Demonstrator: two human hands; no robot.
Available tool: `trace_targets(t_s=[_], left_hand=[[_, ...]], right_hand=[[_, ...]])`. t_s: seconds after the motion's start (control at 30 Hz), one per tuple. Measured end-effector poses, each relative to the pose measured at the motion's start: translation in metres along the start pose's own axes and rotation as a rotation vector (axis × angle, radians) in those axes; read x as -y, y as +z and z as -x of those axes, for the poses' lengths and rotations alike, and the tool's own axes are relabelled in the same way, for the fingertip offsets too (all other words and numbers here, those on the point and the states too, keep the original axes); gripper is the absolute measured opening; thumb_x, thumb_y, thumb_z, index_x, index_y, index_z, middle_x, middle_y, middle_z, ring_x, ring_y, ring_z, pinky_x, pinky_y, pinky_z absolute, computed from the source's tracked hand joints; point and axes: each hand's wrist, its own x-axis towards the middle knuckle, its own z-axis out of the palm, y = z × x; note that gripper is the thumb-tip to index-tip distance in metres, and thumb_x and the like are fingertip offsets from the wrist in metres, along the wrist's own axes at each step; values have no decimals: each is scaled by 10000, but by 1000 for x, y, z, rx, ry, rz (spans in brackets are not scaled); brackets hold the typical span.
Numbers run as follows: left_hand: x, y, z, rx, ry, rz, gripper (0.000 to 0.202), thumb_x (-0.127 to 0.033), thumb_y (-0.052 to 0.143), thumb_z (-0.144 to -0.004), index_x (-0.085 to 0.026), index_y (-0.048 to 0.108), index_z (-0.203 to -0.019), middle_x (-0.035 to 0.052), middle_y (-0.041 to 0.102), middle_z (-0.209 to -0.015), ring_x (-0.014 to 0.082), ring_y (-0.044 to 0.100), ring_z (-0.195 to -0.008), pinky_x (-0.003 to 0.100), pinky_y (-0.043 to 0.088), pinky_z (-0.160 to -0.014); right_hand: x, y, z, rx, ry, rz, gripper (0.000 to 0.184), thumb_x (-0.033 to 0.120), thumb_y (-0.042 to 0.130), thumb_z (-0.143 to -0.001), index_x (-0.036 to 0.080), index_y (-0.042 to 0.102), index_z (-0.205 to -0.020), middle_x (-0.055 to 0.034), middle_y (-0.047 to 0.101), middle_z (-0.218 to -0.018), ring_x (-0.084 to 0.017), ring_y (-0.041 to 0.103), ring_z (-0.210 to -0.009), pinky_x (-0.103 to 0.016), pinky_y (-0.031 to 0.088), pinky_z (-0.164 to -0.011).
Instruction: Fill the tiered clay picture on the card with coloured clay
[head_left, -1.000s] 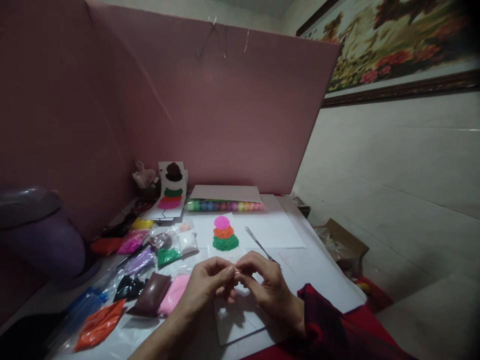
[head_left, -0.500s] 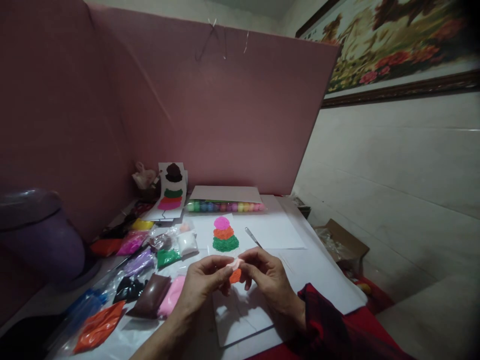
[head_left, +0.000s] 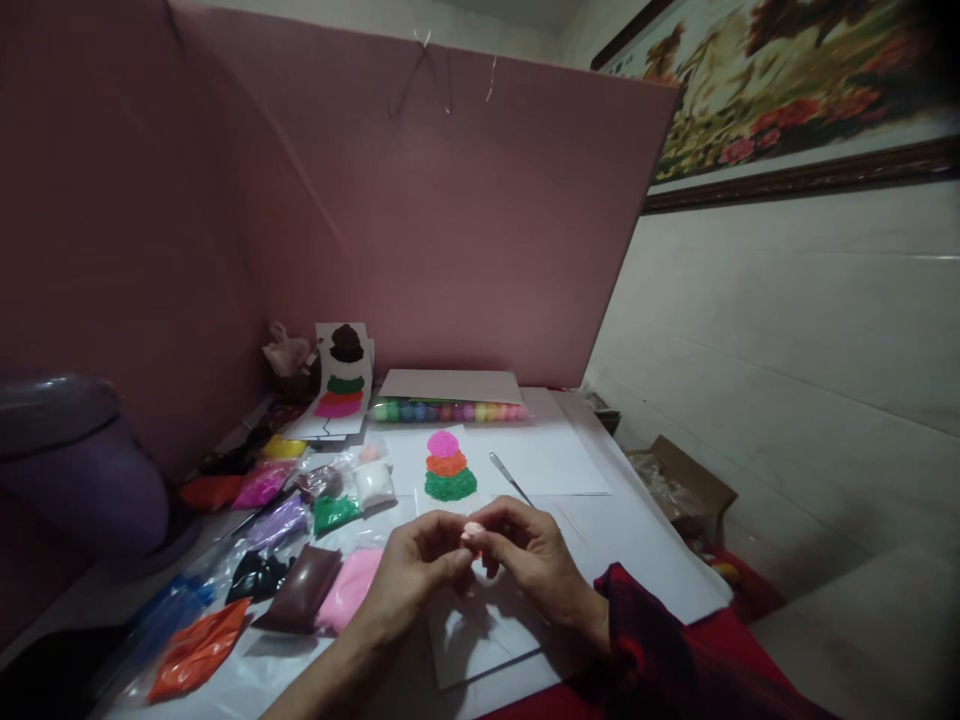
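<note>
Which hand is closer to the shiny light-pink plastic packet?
Left. The person's bare left hand is just to the right of the light-pink packet; the bare right hand is farther right, past the left one.

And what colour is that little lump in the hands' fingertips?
Pale pink. The little lump shows best in the head view.

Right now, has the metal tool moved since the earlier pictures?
No: the metal tool, where visible, lies in the same spot, right of the green patch.
</note>
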Motion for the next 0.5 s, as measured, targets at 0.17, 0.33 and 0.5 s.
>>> trace_targets(t_s=[0.17, 0.33, 0.5], left_hand=[[-1, -2, 1, -57, -28, -47, 276, -381, 698, -711, -120, 607, -718, -5, 588, -503, 107, 528, -390, 214, 421, -408], [-1, 0, -1, -178, 12, 84, 212, -299, 749, -655, -130, 635, -713, -10, 605, -514, 106, 539, -432, 220, 440, -454], [-1, -1, -2, -333, 25, 178, 276, -284, 813, -557, -126, 662, -726, 15, 645, -551, 130, 591, -496, 212, 466, -459]], right_hand=[[5, -1, 3, 9, -231, 272, 45, 170, 618, -800, 154, 654, -821, -22, 600, -712, -133, 568, -638, -260, 463, -609], [4, 0, 3, -63, -87, 128, 100, 244, 595, -830, 154, 617, -796, -15, 593, -705, -112, 554, -566, -234, 469, -523], [-5, 0, -1, -157, 66, -17, 158, 309, 629, -804, 153, 607, -811, 25, 557, -576, -91, 505, -459, -205, 434, -427]])
